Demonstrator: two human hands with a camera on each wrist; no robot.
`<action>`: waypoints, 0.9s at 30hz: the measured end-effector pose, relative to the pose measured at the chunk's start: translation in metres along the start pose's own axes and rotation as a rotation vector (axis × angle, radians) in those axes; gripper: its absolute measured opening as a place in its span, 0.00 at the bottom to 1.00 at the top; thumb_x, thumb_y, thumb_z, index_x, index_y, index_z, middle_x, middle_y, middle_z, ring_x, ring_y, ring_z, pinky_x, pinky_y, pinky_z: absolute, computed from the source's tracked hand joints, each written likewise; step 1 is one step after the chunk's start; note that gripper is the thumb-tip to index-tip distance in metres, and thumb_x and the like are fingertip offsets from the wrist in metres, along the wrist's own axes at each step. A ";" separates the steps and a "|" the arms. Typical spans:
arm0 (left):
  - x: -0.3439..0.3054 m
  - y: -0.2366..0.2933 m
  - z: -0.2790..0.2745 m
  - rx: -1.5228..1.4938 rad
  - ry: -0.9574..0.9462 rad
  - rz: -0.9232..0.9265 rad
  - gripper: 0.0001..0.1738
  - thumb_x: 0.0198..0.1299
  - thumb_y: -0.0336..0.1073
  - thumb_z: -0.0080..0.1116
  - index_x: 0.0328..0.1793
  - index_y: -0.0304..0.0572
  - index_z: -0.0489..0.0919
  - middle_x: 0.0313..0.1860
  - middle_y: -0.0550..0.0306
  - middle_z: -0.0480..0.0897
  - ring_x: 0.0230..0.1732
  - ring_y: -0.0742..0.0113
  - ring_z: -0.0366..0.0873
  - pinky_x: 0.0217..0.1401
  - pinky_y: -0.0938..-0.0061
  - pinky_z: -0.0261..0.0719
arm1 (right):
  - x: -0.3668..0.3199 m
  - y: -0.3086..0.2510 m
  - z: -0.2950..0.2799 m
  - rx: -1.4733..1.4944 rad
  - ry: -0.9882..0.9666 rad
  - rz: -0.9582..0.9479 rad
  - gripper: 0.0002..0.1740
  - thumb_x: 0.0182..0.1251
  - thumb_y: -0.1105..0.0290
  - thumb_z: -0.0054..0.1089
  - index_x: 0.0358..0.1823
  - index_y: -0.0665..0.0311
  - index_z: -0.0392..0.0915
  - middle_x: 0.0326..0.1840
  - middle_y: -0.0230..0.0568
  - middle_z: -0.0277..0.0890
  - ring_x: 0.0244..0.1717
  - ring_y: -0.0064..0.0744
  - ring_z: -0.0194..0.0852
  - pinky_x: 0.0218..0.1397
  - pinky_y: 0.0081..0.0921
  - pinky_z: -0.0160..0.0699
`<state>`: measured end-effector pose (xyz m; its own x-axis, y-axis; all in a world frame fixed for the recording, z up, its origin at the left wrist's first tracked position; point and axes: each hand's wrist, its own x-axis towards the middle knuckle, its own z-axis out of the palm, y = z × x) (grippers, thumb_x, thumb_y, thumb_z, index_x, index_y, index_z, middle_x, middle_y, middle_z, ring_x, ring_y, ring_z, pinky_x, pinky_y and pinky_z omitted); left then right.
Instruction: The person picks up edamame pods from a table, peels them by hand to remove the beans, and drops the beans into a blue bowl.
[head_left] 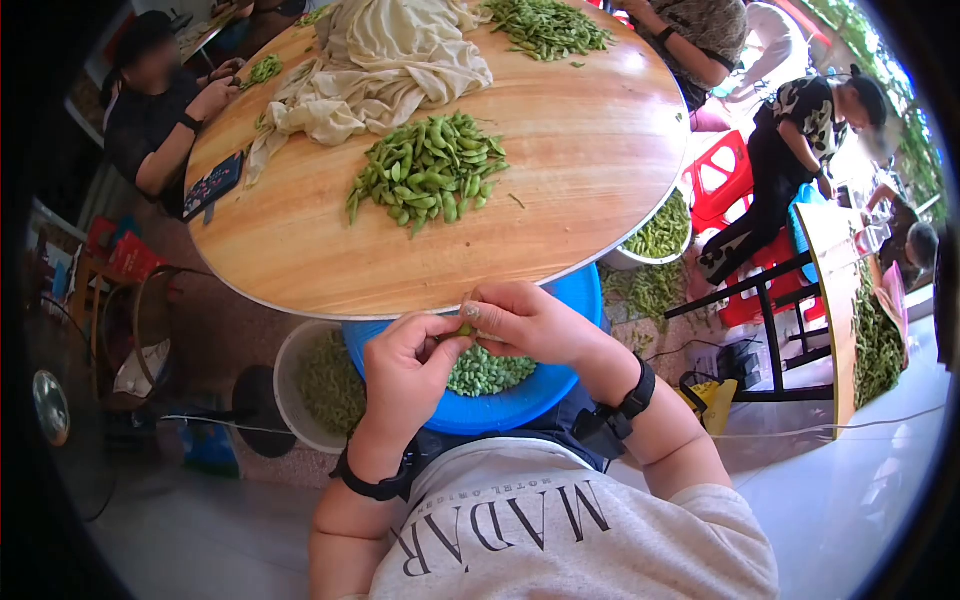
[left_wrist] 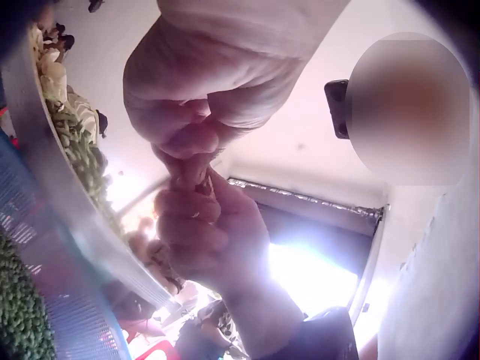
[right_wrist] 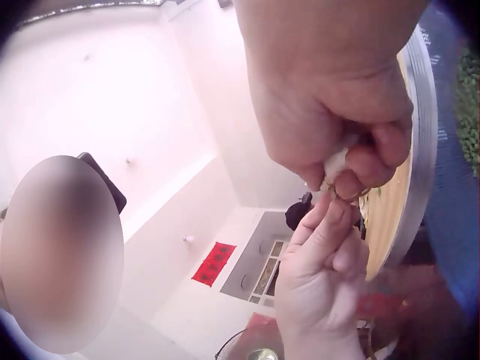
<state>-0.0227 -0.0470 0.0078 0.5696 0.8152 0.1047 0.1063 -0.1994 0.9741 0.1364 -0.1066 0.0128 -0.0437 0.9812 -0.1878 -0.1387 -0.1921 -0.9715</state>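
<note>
Over a blue plastic basin (head_left: 470,418), both hands meet at the table's near edge, fingertip to fingertip. My left hand (head_left: 402,368) pinches one end of a small green edamame pod (head_left: 466,329) between thumb and curled fingers. The right hand (head_left: 540,325) grips the same pod from the other side, its thumb on top. Fingers cover most of the pod in both wrist views. Pale green shelled beans (head_left: 492,372) lie in the basin below. Ahead on the table is a heap of unshelled edamame pods (head_left: 430,170).
The round wooden table (head_left: 570,215) also bears a crumpled cream cloth (head_left: 385,75), a phone (head_left: 214,187) and another pod heap (head_left: 550,28). A white tub (head_left: 290,385) stands left of the basin, a pot of pods (head_left: 660,230) to the right. Other people sit around.
</note>
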 end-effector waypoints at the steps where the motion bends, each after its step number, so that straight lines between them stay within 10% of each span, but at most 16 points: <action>1: -0.001 -0.003 0.000 0.008 0.000 0.014 0.06 0.48 0.19 0.60 0.34 0.32 0.79 0.23 0.60 0.78 0.20 0.82 0.71 0.21 0.86 0.67 | 0.000 0.002 0.002 0.009 0.010 -0.015 0.18 0.69 0.61 0.46 0.25 0.67 0.67 0.17 0.27 0.62 0.19 0.15 0.58 0.20 0.16 0.58; 15: -0.004 -0.015 -0.005 -0.885 -0.131 -0.523 0.03 0.57 0.28 0.56 0.35 0.34 0.78 0.20 0.60 0.76 0.15 0.80 0.66 0.15 0.87 0.59 | -0.013 0.009 0.014 -0.044 0.055 -0.100 0.14 0.68 0.64 0.48 0.28 0.68 0.70 0.18 0.29 0.65 0.21 0.16 0.60 0.24 0.17 0.62; 21: -0.015 -0.018 -0.002 -0.553 -0.060 -0.367 0.05 0.57 0.29 0.55 0.34 0.34 0.77 0.22 0.57 0.77 0.14 0.78 0.67 0.15 0.86 0.59 | -0.013 0.004 0.004 -0.617 0.184 -0.285 0.14 0.57 0.63 0.62 0.32 0.68 0.73 0.19 0.38 0.69 0.21 0.25 0.65 0.26 0.23 0.67; 27: -0.022 -0.009 -0.008 -0.778 -0.134 -0.585 0.05 0.57 0.29 0.55 0.33 0.34 0.76 0.21 0.58 0.77 0.14 0.77 0.67 0.15 0.85 0.61 | -0.013 0.013 0.006 -0.369 0.058 -0.237 0.12 0.50 0.67 0.66 0.32 0.66 0.75 0.22 0.42 0.71 0.23 0.33 0.69 0.28 0.26 0.69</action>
<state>-0.0432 -0.0590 -0.0014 0.6910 0.5931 -0.4133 -0.1382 0.6696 0.7298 0.1291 -0.1216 0.0035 0.0037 0.9988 0.0489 0.2250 0.0468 -0.9732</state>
